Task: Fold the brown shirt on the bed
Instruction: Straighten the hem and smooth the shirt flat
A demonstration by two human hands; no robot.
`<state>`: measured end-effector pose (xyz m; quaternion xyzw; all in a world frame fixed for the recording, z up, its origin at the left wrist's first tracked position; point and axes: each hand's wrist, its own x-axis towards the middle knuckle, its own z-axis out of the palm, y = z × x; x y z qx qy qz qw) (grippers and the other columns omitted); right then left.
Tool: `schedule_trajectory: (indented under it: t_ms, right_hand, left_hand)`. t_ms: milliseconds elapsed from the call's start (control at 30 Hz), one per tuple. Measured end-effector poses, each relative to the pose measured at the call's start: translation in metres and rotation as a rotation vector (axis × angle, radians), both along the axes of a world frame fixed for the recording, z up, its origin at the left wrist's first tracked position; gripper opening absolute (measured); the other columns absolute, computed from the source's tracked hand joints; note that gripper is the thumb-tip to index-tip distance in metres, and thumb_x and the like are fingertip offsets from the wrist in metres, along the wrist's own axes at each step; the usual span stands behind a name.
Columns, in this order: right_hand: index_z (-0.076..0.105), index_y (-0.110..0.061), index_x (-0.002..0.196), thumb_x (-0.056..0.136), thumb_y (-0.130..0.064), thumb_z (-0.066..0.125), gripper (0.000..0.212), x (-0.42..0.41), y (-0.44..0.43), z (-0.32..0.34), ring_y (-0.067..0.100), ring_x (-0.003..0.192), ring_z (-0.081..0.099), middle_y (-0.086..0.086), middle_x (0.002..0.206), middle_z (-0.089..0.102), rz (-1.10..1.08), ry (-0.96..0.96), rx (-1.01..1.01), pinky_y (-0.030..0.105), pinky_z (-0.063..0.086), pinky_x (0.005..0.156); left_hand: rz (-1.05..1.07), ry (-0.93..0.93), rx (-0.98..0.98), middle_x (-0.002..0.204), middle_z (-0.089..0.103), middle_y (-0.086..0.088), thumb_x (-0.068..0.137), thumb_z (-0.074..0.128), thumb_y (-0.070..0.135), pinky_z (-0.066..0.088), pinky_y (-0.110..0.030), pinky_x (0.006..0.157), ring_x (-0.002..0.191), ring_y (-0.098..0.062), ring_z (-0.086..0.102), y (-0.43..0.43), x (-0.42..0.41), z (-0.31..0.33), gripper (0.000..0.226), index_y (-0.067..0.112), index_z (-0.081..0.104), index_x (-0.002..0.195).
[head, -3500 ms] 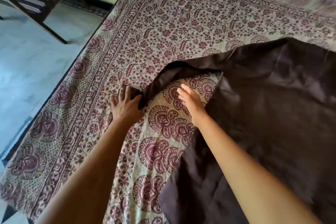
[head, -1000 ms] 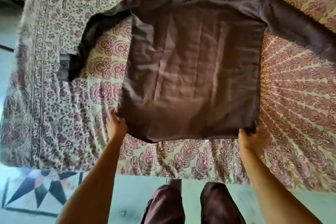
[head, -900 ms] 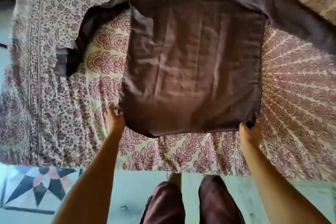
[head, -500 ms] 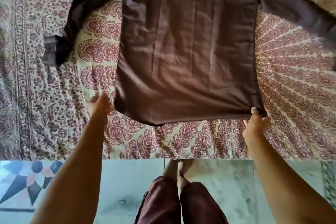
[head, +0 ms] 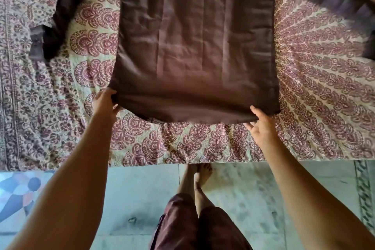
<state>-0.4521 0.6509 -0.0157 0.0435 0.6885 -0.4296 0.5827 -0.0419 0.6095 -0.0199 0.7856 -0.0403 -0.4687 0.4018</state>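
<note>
Brown shirt [head: 194, 46] lies spread flat on the bed [head: 314, 97], with its sleeves out to the far left and far right. Left hand [head: 105, 101] grips the near-left hem corner. Right hand [head: 261, 126] pinches the near hem by the right corner, thumb on top. Bare feet [head: 200, 174] stand on the floor [head: 253, 199] at the bed's near edge.

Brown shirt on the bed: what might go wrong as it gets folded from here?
The right hand pinches the brown shirt short of its near corner, so that corner may droop and fold crooked. The bunched sleeve beyond the left hand could get trapped with creases.
</note>
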Motion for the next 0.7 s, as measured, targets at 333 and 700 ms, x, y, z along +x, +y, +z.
schedule_trajectory:
  t_ms: [333, 700]
  right_hand:
    - [0.052, -0.011, 0.086, 0.085, -0.009, 0.064, 0.012, 0.023, 0.029, -0.004, 0.023, 0.089, 0.058, 0.008, 0.093, 0.06, 0.144, -0.064, 0.074, 0.031, 0.053, 0.074]
    - [0.051, -0.006, 0.092, 0.081, -0.021, 0.071, 0.027, 0.031, 0.032, 0.001, 0.015, 0.059, 0.063, 0.008, 0.076, 0.061, 0.203, 0.176, 0.177, 0.021, 0.053, 0.052]
  left_hand:
    - [-0.16, 0.285, 0.11, 0.098, 0.062, -0.004, 0.089, 0.058, 0.008, 0.049, -0.036, 0.08, 0.084, -0.017, 0.06, 0.048, -0.033, -0.005, 0.014, 0.015, 0.056, 0.101]
    - [-0.189, 0.151, 0.164, 0.07, 0.067, -0.002, 0.084, 0.067, 0.008, 0.054, -0.019, 0.051, 0.057, -0.013, 0.063, 0.066, -0.056, 0.001, 0.012, 0.014, 0.057, 0.083]
